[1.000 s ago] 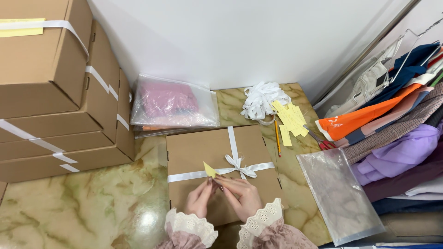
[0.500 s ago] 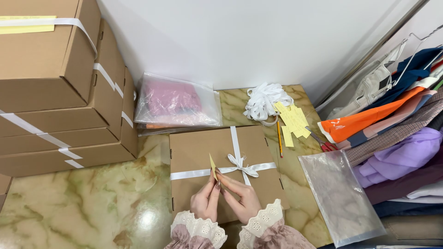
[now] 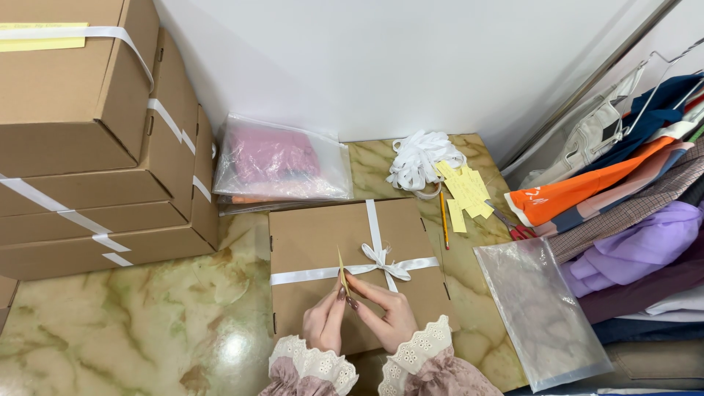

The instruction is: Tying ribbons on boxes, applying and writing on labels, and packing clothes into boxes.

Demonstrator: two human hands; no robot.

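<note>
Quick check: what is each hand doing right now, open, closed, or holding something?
Left hand: closed, pinching the small yellow paper slip.
Right hand: closed, fingertips on the same slip, above the cardboard box.

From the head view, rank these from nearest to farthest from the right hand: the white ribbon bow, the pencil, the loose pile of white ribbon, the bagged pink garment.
1. White ribbon bow: on the box lid, just above the right hand.
2. Pencil: on the table, right of the box.
3. Loose pile of white ribbon and bagged pink garment: both at the wall, right and left; too close to call.
</note>
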